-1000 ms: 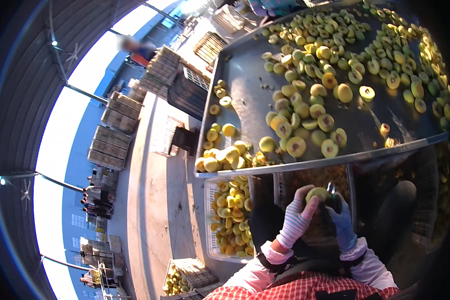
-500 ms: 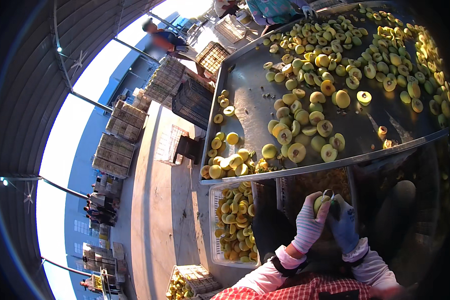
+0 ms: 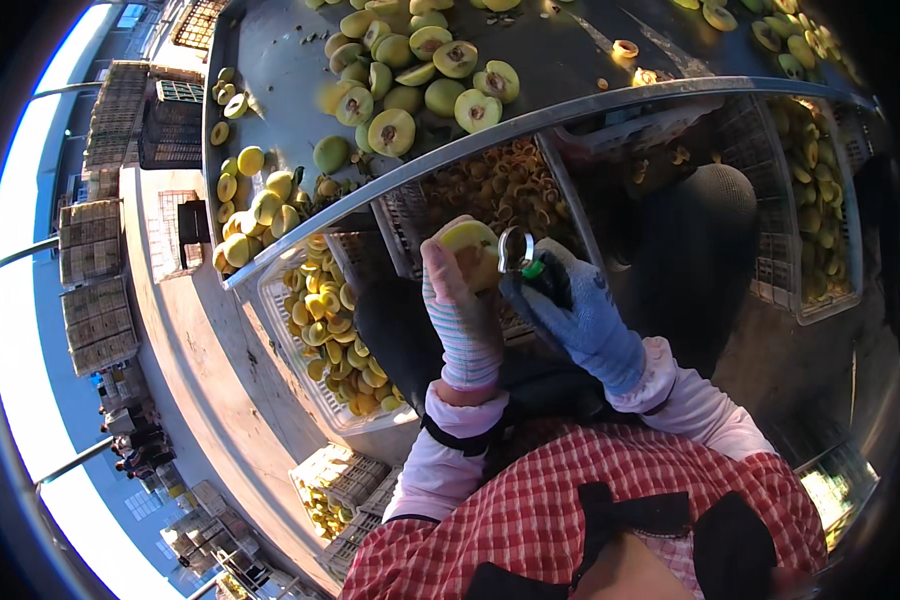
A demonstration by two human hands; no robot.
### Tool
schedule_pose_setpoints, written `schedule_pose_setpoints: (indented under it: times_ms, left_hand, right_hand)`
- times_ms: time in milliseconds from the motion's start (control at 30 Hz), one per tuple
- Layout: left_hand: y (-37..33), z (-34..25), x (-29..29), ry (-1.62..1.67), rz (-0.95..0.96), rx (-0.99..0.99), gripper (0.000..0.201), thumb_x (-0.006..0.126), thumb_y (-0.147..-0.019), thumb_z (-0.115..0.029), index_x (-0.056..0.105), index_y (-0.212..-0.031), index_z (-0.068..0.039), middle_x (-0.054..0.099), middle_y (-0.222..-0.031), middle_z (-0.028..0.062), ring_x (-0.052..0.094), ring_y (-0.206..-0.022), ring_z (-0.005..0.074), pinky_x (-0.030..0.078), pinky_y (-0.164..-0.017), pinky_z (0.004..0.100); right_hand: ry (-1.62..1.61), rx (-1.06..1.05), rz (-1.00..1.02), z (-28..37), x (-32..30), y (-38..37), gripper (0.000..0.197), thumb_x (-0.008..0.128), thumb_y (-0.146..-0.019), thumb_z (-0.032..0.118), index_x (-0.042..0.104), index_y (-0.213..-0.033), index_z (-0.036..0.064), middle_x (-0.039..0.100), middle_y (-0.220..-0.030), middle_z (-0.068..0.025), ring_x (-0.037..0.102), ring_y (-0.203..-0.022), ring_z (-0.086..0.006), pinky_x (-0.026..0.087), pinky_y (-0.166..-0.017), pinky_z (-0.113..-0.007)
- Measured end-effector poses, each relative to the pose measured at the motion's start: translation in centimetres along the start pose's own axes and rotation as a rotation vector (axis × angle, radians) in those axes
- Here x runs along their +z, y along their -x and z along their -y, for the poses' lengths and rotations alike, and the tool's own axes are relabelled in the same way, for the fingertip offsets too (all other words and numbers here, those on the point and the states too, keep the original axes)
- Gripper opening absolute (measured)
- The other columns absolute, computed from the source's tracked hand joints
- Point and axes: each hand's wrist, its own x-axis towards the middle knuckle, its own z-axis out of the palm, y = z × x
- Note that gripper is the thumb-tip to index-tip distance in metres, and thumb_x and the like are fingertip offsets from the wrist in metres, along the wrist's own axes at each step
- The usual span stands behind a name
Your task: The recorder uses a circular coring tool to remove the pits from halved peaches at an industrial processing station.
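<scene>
My left hand (image 3: 462,325), in a pale glove with thin stripes, is closed around a cut peach half (image 3: 475,250). The fruit's yellow-green flesh and browner middle face my right hand (image 3: 595,325). That hand wears a blue glove and grips a pitting tool with a metal ring and a green part (image 3: 533,269). The ring stands upright beside the fruit; whether they touch I cannot tell. Both hands are over my lap, below the table edge. Cut peaches (image 3: 392,132) lie on the metal table (image 3: 280,110) in front of me.
The table's raised metal rim (image 3: 390,180) crosses ahead of my hands. Beneath it, a crate (image 3: 395,235) holds brown curled scraps. White crates of peach halves stand at left (image 3: 280,310) and right (image 3: 785,215). My dark-clothed knee (image 3: 700,240) rises right of my hands.
The view has swung right and down, showing more of my lap. My hands have parted slightly; the peach half and the tool's ring now show more plainly.
</scene>
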Motion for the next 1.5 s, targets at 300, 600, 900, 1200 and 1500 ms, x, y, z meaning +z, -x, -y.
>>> schedule_pose_setpoints:
  times_ms: [300, 600, 900, 1200, 1500]
  left_hand:
    - [1.7, -1.8, 1.6, 0.158, -0.024, -0.020, 0.052, 0.043, -0.096, -0.050, 0.057, -0.113, -0.003, 0.061, -0.098, 0.0055, 0.056, -0.088, 0.0135, 0.045, -0.082, 0.0272]
    - [1.2, -1.8, 1.2, 0.123, -0.020, 0.008, 0.048, 0.049, -0.095, -0.047, 0.057, -0.110, -0.002, 0.061, -0.098, 0.0052, 0.057, -0.088, 0.0124, 0.047, -0.081, 0.0251]
    - [1.8, -2.0, 1.4, 0.075, -0.052, 0.096, 0.042, 0.054, -0.094, -0.042, 0.057, -0.109, -0.003, 0.060, -0.095, 0.0056, 0.058, -0.083, 0.0113, 0.048, -0.078, 0.0228]
    - [0.9, -1.4, 0.2, -0.131, 0.208, 0.035, 0.041, 0.050, -0.096, -0.042, 0.060, -0.102, -0.003, 0.061, -0.089, 0.0042, 0.057, -0.075, 0.0099, 0.046, -0.071, 0.0223]
    - [-1.3, 0.4, -2.8, -0.486, 0.405, 0.235, 0.025, 0.062, -0.090, -0.025, 0.060, -0.099, -0.002, 0.065, -0.076, 0.0089, 0.063, -0.063, 0.0162, 0.049, -0.056, 0.0282]
  right_hand:
    - [0.283, -0.167, -0.114, 0.4, 1.0, 1.4, 0.024, 0.058, -0.090, 0.018, 0.053, -0.104, -0.0013, 0.061, -0.082, -0.0208, 0.060, -0.073, -0.0390, 0.046, -0.060, -0.041]
    - [0.214, 0.011, -0.054, 1.2, 1.4, 0.8, 0.029, 0.060, -0.089, 0.019, 0.055, -0.107, -0.0028, 0.062, -0.080, -0.0215, 0.062, -0.075, -0.0390, 0.047, -0.063, -0.041]
    - [0.040, 0.039, -0.027, 0.0, 1.7, 1.1, 0.027, 0.059, -0.090, 0.017, 0.054, -0.109, -0.0023, 0.063, -0.084, -0.0219, 0.062, -0.078, -0.0395, 0.047, -0.065, -0.040]
    - [-0.559, 0.724, 0.086, -0.3, 0.9, 2.3, 0.022, 0.051, -0.097, 0.029, 0.057, -0.099, 0.0072, 0.057, -0.073, -0.0045, 0.053, -0.055, -0.0108, 0.041, -0.048, -0.026]
    - [-1.546, 1.090, 0.457, -4.0, 1.2, 2.3, 0.045, 0.040, -0.098, 0.049, 0.058, -0.083, 0.0108, 0.033, -0.052, 0.0038, 0.024, -0.033, -0.0050, 0.019, -0.028, -0.020]
